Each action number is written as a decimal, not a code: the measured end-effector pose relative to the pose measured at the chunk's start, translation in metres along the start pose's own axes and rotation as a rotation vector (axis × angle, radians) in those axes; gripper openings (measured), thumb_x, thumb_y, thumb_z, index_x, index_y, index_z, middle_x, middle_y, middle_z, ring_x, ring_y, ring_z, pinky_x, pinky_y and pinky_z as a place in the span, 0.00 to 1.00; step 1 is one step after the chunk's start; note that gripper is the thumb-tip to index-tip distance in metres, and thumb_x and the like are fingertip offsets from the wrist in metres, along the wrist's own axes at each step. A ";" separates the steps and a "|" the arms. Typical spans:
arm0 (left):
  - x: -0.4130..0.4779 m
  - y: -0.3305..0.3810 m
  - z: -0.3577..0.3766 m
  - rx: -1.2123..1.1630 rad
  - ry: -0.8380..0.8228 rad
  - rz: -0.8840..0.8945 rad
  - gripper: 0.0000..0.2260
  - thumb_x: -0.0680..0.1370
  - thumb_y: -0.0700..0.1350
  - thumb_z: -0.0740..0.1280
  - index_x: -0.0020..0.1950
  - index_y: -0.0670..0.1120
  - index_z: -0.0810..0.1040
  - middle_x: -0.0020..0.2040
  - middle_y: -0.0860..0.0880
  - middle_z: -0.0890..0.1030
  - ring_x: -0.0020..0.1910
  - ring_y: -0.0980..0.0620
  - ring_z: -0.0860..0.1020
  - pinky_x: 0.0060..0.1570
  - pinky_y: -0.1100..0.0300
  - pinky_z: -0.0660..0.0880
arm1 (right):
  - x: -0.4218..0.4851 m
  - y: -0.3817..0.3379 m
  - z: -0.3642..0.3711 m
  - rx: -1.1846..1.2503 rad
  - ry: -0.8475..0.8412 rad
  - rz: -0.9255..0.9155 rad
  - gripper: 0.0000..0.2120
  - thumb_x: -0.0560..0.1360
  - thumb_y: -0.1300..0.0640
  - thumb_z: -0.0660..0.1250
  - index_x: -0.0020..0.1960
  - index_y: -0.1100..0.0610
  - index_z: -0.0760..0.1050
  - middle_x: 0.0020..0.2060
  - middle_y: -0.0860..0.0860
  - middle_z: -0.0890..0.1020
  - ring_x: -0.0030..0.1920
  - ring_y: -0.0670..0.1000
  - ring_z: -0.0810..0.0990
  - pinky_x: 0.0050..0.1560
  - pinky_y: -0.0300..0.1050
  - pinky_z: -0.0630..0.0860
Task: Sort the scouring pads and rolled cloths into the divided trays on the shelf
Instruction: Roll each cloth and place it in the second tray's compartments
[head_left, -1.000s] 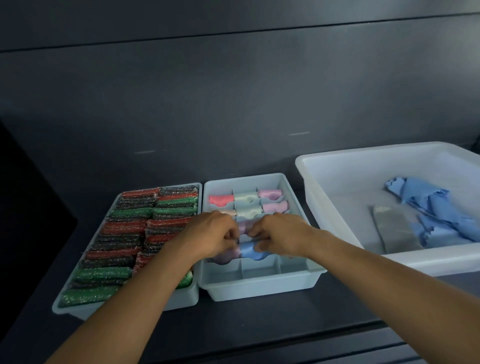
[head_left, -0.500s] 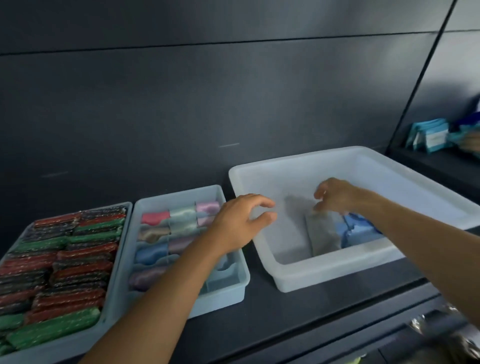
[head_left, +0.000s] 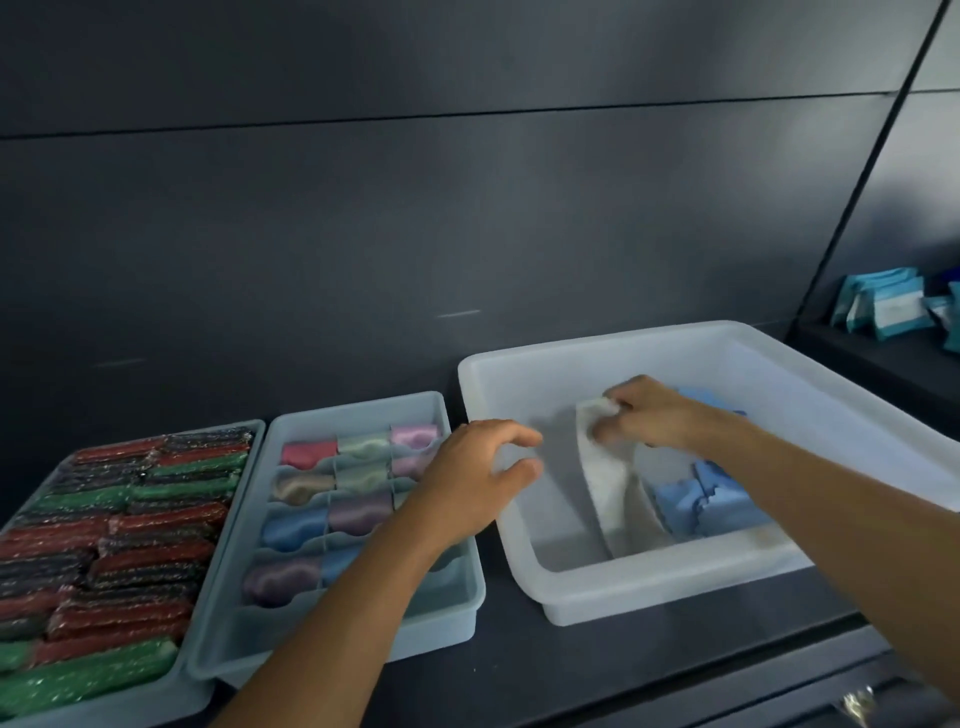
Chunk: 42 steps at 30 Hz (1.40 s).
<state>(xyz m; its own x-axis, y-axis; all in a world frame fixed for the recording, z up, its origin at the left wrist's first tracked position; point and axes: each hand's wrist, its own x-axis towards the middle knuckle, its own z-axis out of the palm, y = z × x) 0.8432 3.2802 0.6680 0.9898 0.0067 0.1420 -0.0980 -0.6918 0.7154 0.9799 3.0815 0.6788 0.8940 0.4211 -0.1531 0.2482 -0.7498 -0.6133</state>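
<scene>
My right hand (head_left: 641, 418) is inside the white bin (head_left: 649, 587) and pinches the top end of a pale grey cloth (head_left: 605, 483), which hangs down from it. Blue cloths (head_left: 701, 496) lie in the bin under my right forearm. My left hand (head_left: 480, 470) hovers with fingers spread and loosely curled, holding nothing, between the bin's left rim and the divided cloth tray (head_left: 291, 660). That tray holds rolled cloths (head_left: 311, 486) in pink, green, blue and purple. At far left, the pad tray (head_left: 130, 701) is packed with red, green and dark scouring pads (head_left: 135, 525).
Both trays and the bin stand on a dark shelf (head_left: 493, 670) against a dark back panel. Teal packets (head_left: 883, 306) sit on a neighbouring shelf at the right. The shelf's front edge runs along the lower right.
Both hands left the cloth tray. My right hand reached into the white bin and has lifted the grey cloth's end; my left hand moved right to the bin's rim.
</scene>
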 end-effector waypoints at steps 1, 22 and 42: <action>-0.001 0.004 -0.002 -0.044 0.085 0.029 0.09 0.79 0.47 0.67 0.59 0.53 0.80 0.58 0.62 0.79 0.61 0.64 0.73 0.64 0.63 0.69 | -0.008 -0.018 -0.006 0.086 0.035 -0.047 0.12 0.69 0.61 0.69 0.31 0.56 0.68 0.27 0.49 0.67 0.27 0.48 0.64 0.25 0.37 0.61; -0.025 0.038 -0.134 -0.745 0.525 0.174 0.07 0.80 0.41 0.65 0.51 0.44 0.83 0.44 0.45 0.86 0.45 0.49 0.83 0.50 0.51 0.80 | -0.072 -0.212 -0.002 0.805 0.166 -0.441 0.21 0.79 0.43 0.60 0.46 0.61 0.78 0.32 0.50 0.76 0.32 0.48 0.71 0.35 0.40 0.68; -0.052 0.014 -0.173 -0.779 0.585 0.267 0.27 0.77 0.62 0.63 0.57 0.38 0.77 0.44 0.29 0.79 0.38 0.37 0.80 0.42 0.38 0.78 | -0.072 -0.254 0.051 1.124 -0.211 -0.618 0.06 0.74 0.60 0.66 0.39 0.57 0.71 0.29 0.50 0.73 0.27 0.46 0.70 0.25 0.37 0.63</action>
<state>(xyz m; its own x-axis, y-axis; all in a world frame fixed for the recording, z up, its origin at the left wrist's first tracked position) 0.7720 3.3954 0.7892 0.7406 0.4182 0.5260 -0.5556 -0.0592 0.8293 0.8333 3.2677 0.8064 0.6433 0.6903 0.3312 0.0568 0.3884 -0.9198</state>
